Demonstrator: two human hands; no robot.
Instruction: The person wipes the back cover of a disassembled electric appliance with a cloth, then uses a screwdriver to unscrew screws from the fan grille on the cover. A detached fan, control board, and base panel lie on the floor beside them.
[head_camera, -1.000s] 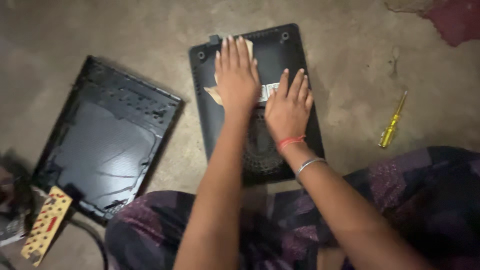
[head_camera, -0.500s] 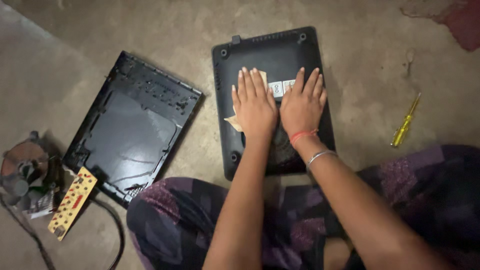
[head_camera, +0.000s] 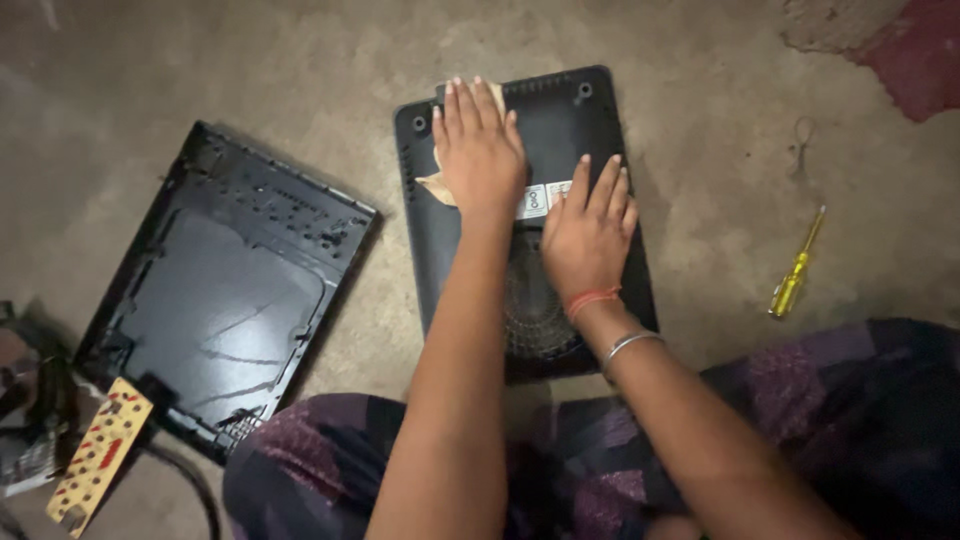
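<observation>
A: Item one?
B: Black base (head_camera: 590, 130), underside up, on the floor (head_camera: 250, 70) before the knees. Left hand (head_camera: 480, 150) flat, fingers spread, pressing a tan paper (head_camera: 437, 187) near the base's far left corner. Right hand (head_camera: 588, 232) flat, unclenched, over the white label (head_camera: 536, 201) at mid-base, just above the round vent (head_camera: 530, 310).
A: Beside it?
B: Black top panel (head_camera: 220, 290) to the left; yellow board (head_camera: 100, 455) at that panel's near corner; yellow screwdriver (head_camera: 795, 270) to the right, well apart.

A single head-worn camera looks steeply down from close above at the floor (head_camera: 300, 60) before the person's lap.
</observation>
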